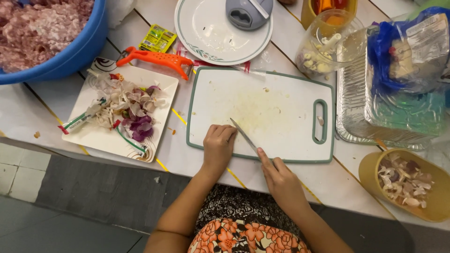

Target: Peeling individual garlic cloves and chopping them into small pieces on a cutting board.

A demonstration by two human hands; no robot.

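1. Knife [243,136]: the blade lies slanted across the near edge of the cutting board [281,93], tip pointing up and to the left, towards the left hand.
2. Right hand [281,180]: closed around the knife handle, index finger stretched along the back of the blade. The handle itself is hidden inside the grip.
3. Left hand [218,145]: fingers curled together and pressed down on the near left part of the board, fingertips just beside the blade tip. Whether anything lies under the fingers cannot be told.
4. Cutting board: white with a green rim and a handle slot at its right end, lying flat on the white table [28,112]. Pale yellowish smears and small scraps mark its middle.
5. Left of the board: a square plate [157,89] holding onion skins and peelings, with an orange peeler [159,58] just behind it.
6. Far left corner: a blue basin [79,51] of minced meat.
7. Behind the board: a round white plate [206,37] bearing a grey plastic tool.
8. Right of the board: a foil tray [351,107] under a blue plastic bag, and a yellow bowl [436,206] of peels near the table edge.
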